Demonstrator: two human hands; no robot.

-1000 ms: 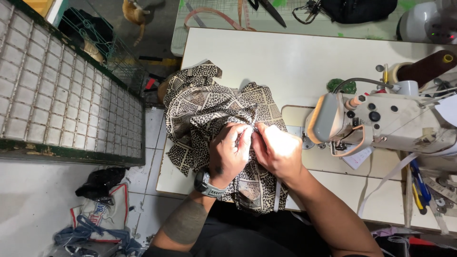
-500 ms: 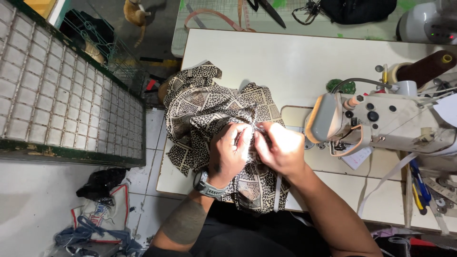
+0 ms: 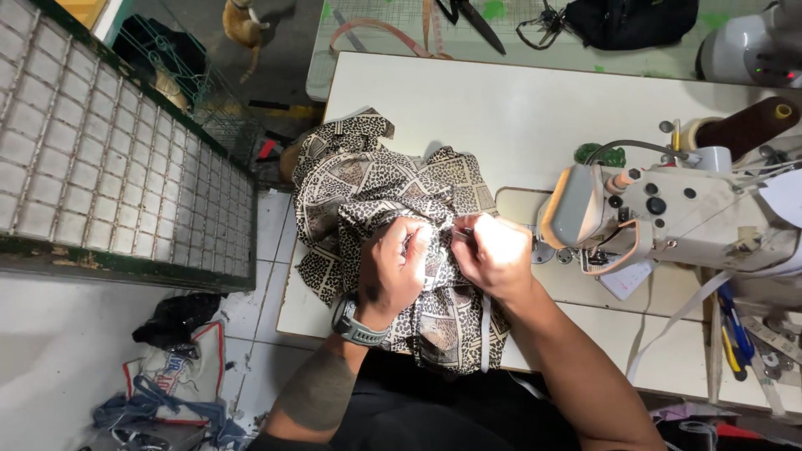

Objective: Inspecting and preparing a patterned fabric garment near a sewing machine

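Your left hand point(image 3: 399, 266) and right hand point(image 3: 494, 255) both pinch the patterned cloth point(image 3: 376, 196) on the desk point(image 3: 518, 108), beside the sewing machine point(image 3: 668, 213); next, I think, keep the gathered edge firm.

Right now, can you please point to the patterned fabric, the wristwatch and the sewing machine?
patterned fabric point(image 3: 359, 179), head view, on the spread part lying on the table.
wristwatch point(image 3: 355, 327), head view, on the grey band around the left wrist.
sewing machine point(image 3: 685, 213), head view, on the top of its cream body.
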